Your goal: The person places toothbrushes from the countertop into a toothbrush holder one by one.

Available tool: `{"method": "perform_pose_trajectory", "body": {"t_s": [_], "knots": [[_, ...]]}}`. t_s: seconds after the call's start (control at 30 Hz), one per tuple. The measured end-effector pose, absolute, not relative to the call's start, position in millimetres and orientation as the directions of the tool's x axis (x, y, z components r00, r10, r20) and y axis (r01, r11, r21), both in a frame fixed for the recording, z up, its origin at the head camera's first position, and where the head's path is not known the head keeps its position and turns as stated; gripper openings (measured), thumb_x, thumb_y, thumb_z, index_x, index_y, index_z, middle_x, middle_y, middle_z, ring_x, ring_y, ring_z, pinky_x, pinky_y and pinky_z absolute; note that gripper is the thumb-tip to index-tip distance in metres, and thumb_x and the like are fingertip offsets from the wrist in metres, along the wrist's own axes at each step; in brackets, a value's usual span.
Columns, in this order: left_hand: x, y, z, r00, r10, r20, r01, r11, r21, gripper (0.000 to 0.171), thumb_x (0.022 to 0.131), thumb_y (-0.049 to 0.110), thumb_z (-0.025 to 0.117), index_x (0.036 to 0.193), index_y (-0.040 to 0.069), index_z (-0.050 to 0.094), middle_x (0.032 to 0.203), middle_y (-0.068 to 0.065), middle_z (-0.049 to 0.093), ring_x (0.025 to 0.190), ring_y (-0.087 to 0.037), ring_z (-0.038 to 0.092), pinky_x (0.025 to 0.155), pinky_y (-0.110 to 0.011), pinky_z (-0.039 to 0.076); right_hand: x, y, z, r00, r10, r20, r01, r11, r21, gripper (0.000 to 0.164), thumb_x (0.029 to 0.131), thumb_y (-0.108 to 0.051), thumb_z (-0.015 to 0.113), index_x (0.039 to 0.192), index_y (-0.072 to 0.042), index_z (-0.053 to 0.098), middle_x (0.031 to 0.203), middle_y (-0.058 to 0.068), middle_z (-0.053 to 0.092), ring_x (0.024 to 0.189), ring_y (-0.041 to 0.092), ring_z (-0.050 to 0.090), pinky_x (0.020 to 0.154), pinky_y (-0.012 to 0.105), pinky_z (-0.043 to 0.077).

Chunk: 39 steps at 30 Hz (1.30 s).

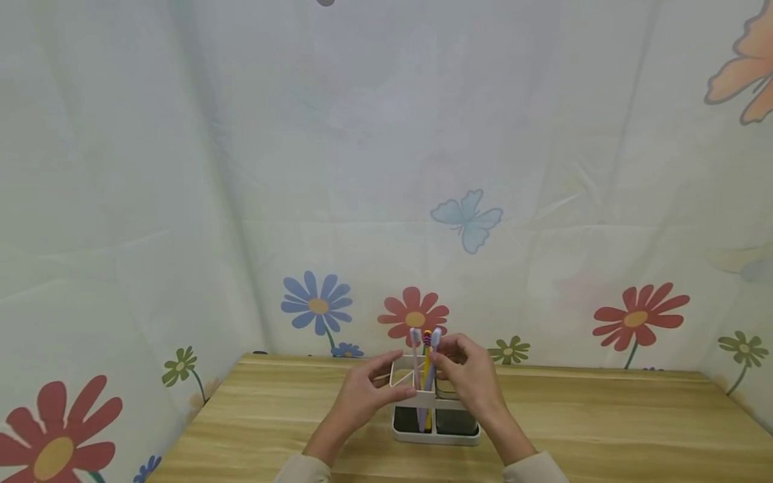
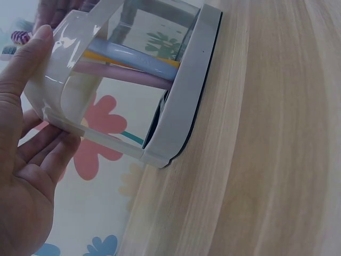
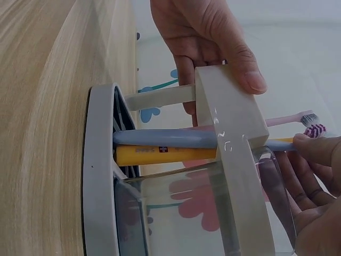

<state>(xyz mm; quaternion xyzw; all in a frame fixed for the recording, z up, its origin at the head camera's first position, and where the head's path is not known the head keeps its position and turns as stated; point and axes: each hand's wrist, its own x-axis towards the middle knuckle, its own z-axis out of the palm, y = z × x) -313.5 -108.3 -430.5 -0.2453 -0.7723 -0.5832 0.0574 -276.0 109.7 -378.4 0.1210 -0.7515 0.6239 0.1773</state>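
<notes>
A white toothbrush holder (image 1: pixel 425 398) with a dark base inset stands upright on the table. My left hand (image 1: pixel 366 390) grips its upper frame at the left, thumb in front and fingers behind. In the middle slot stand a pink toothbrush (image 2: pixel 128 76), a yellow toothbrush (image 3: pixel 170 156) and a blue-lavender toothbrush (image 3: pixel 165 138). My right hand (image 1: pixel 474 376) pinches the blue-lavender one just below its head, above the frame. A clear cup (image 3: pixel 170 213) sits in the holder's right compartment, partly behind the right hand in the head view.
The wood-grain table (image 1: pixel 604 422) extends to both sides of the holder. Behind it hangs a pale curtain (image 1: pixel 362 168) printed with flowers and butterflies, close to the table's back edge.
</notes>
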Motion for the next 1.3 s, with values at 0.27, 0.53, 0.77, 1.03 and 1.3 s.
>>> {"method": "perform_pose_trajectory", "body": {"t_s": [0.27,0.53,0.77,1.03,1.3], "knots": [[-314.5,-108.3,-430.2,-0.873,0.316,0.371,0.443,0.193,0.876,0.068,0.089,0.029,0.090,0.148,0.010,0.062,0.148,-0.017,0.061,0.133,-0.037,0.061,0.104,-0.043,0.056,-277.6,111.6,-379.0,-0.907,0.021,0.420,-0.404,0.231,-0.885,0.013,0.098,-0.001,0.076,0.110,0.000,0.071,0.097,0.009,0.070,0.089,0.024,0.070,0.077,0.034,0.067],[-315.2,-108.8,-430.8,-0.869,0.318,0.380,0.453,0.200,0.869,0.066,0.089,0.031,0.090,0.148,0.013,0.063,0.148,-0.017,0.061,0.133,-0.037,0.061,0.104,-0.043,0.056,-276.9,112.6,-378.1,-0.920,0.007,0.392,-0.381,0.220,-0.898,0.014,0.098,-0.001,0.075,0.111,0.000,0.071,0.099,0.010,0.071,0.094,0.026,0.072,0.077,0.033,0.066],[-315.3,-108.3,-430.5,-0.869,0.319,0.378,0.452,0.203,0.869,0.067,0.089,0.031,0.090,0.148,0.012,0.063,0.147,-0.017,0.062,0.132,-0.037,0.061,0.104,-0.043,0.056,-277.3,116.5,-375.6,-0.925,-0.005,0.380,-0.374,0.193,-0.907,0.016,0.096,0.004,0.076,0.111,0.003,0.070,0.097,0.011,0.071,0.091,0.025,0.072,0.076,0.032,0.066],[-315.0,-106.8,-429.3,-0.871,0.321,0.373,0.448,0.202,0.871,0.068,0.089,0.031,0.090,0.149,0.011,0.062,0.148,-0.017,0.061,0.132,-0.037,0.062,0.105,-0.045,0.056,-277.2,128.4,-371.2,-0.931,-0.044,0.362,-0.362,0.226,-0.904,0.022,0.096,-0.001,0.078,0.115,0.002,0.070,0.100,0.009,0.071,0.092,0.025,0.073,0.077,0.034,0.066],[-314.3,-107.9,-429.4,-0.873,0.313,0.375,0.453,0.235,0.860,0.068,0.089,0.032,0.089,0.148,0.011,0.063,0.147,-0.018,0.062,0.133,-0.038,0.061,0.107,-0.048,0.053,-277.1,145.8,-365.4,-0.925,-0.075,0.372,-0.379,0.263,-0.887,0.030,0.097,-0.012,0.080,0.120,0.003,0.069,0.106,0.011,0.073,0.098,0.026,0.073,0.080,0.035,0.066]]}}
